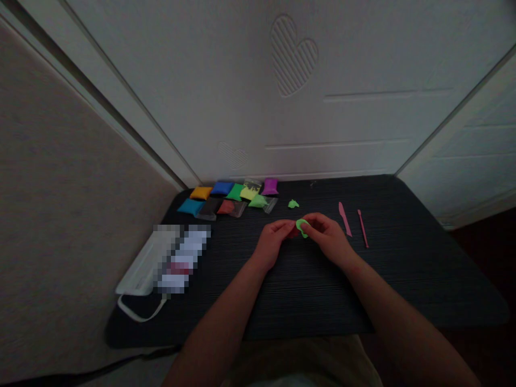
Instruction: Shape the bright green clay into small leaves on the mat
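Note:
A flattened piece of light green modelling clay (301,227) is held just above the dark table between my two hands. My right hand (327,235) pinches it, with the thumb across its near face and the fingers curled behind. From the other side, the closed fingertips of my left hand (274,237) grip its left edge. Part of the clay is hidden by the fingers. Beyond my hands, a smaller lump of green clay (293,204) lies on the table.
To the right lie a pink plastic knife (344,218) and a thin pink modelling stick (363,228). Several coloured clay packets, including a purple packet (270,186), sit at the back left. A white strapped object (145,260) and a blurred item are at the left. A white panel (242,118) rises behind the table.

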Demonstrator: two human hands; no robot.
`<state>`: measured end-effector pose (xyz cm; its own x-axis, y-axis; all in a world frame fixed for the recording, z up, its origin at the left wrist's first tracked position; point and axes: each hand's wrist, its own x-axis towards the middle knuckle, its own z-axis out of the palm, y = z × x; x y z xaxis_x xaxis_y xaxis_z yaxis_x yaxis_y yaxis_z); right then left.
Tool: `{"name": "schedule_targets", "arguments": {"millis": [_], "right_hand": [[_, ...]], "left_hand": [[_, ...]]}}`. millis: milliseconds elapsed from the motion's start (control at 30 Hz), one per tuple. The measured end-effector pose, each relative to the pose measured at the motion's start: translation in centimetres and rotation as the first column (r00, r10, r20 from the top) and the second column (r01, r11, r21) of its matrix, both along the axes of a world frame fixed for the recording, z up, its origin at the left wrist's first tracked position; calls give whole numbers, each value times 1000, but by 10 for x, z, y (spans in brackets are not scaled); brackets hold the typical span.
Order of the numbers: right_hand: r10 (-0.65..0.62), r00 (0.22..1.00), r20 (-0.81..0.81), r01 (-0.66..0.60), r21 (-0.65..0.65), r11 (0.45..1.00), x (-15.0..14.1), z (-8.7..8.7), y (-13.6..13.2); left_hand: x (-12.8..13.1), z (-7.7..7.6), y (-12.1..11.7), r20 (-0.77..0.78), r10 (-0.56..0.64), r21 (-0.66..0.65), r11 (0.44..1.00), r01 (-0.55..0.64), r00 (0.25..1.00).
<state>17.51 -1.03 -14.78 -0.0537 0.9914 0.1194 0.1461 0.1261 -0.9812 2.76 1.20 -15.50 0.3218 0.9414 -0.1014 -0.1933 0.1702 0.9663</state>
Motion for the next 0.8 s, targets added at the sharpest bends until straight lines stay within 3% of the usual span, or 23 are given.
{"name": "schedule_targets", "arguments": {"millis": [567, 800], "right_hand": [[25, 1000, -5, -25, -9, 1000, 0, 0, -1], [0, 984, -177, -11, -61, 998, -1, -5, 2]], "left_hand": [[0, -3, 0, 68, -8, -55, 998, 12, 998], [1, -8, 1, 190, -26, -146, 988, 55, 981]]}}
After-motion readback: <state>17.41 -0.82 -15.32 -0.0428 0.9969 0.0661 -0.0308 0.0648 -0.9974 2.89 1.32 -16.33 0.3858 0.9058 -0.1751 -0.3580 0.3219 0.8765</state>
